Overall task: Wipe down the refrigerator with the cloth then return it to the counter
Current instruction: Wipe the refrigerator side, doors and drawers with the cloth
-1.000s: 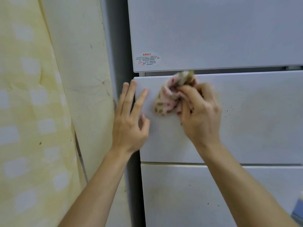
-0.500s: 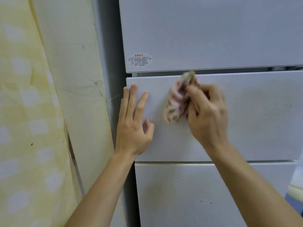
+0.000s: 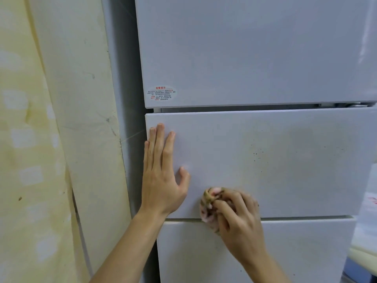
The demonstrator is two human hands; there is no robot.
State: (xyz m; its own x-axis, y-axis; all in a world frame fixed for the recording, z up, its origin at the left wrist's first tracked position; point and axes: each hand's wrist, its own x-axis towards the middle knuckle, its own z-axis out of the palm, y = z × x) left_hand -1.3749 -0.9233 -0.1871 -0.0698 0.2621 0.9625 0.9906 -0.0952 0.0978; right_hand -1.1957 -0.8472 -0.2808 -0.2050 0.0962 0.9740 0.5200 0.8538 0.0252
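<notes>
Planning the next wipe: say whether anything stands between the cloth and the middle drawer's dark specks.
Nothing visible: bare white drawer front lies between the crumpled pink patterned cloth, held in the right hand, and the dark specks.

The refrigerator (image 3: 122, 78) fills the view from 12 to 5 o'clock, its fronts stacked: top door (image 3: 255, 48) above, middle drawer (image 3: 285, 160) under it, bottom drawer (image 3: 295, 252) lowest. A sticker (image 3: 161, 93) sits at the top door's 7 o'clock corner. A wall (image 3: 81, 99) stands just beside the refrigerator at 9 o'clock, with a curtain (image 3: 30, 160) further out the same way. The left hand (image 3: 161, 180) lies flat on the middle drawer at its 9 o'clock edge. At 4 o'clock from it, near but apart, the right hand (image 3: 238, 219) holds a cloth (image 3: 208, 203) on the seam between the middle and bottom drawers.
</notes>
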